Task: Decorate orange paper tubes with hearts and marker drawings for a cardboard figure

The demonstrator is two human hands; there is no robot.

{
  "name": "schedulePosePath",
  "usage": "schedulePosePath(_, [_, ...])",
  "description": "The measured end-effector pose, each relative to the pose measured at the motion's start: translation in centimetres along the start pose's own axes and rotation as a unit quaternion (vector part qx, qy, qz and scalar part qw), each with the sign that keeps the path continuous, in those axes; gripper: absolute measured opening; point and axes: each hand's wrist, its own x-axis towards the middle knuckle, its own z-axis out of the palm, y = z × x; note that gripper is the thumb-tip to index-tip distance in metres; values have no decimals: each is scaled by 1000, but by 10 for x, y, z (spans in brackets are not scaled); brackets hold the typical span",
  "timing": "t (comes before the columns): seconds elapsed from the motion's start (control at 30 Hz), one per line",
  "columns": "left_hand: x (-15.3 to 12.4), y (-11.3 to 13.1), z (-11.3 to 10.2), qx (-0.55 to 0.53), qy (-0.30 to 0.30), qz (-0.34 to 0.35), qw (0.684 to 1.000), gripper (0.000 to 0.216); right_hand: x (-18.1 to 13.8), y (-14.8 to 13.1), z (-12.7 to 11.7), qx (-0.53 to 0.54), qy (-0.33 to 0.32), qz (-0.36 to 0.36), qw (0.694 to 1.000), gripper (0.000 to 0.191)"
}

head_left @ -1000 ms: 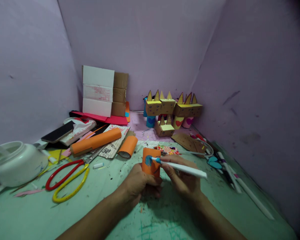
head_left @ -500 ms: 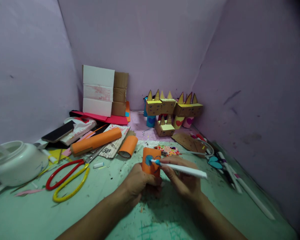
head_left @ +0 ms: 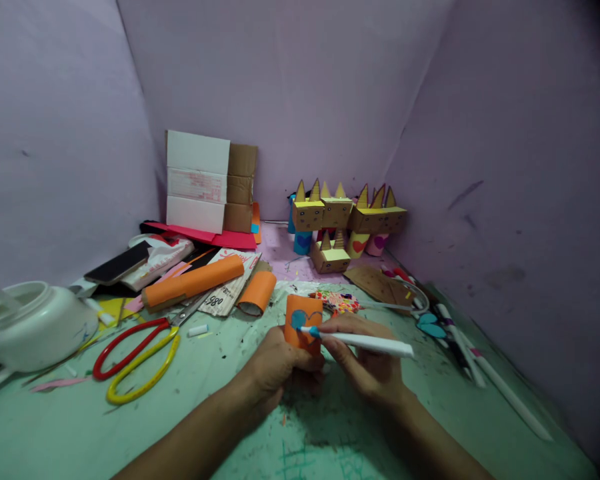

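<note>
An orange paper-covered tube [head_left: 296, 306] stands upright in my left hand [head_left: 275, 367], its fingers wrapped round the lower part. On its front is a heart outline, with the left lobe filled in blue. My right hand [head_left: 367, 363] grips a white marker [head_left: 373, 343] with a blue tip end, held nearly level. The marker's tip touches the tube at the lower left of the heart. Behind lies a second short orange tube [head_left: 258, 292], and a longer orange roll [head_left: 195, 282] rests to its left.
Scissors [head_left: 139, 360] with red and yellow handles lie at left, near a white pot [head_left: 35, 327]. Cardboard figures with pointed ears [head_left: 330, 212] stand at the back right. Several markers [head_left: 510, 397] lie along the right wall. A marker cap [head_left: 198, 330] sits left of my hands.
The marker tip has moved slightly down on the tube, from the blue lobe to the heart's lower part. My left hand keeps its hold on the tube.
</note>
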Motion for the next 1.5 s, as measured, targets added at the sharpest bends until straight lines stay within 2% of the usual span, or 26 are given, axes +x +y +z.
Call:
schedulePosePath(0.43, [1,0,-1,5,3,-6,1000,14,0,0,0,0,-4,0,1000,12])
schedulePosePath(0.7, [-1,3,1,14,-4,-5,1000,12,0,5,1,-20,39,6,999,16])
schedulePosePath(1.13, [-1,4,4,18,8,-30,999,14,1,5,1,-39,42,-4,998,13])
schedulePosePath(1.5, [-1,4,2,11,0,-3,1000,12,-4,6,0,-18,49,33,998,14])
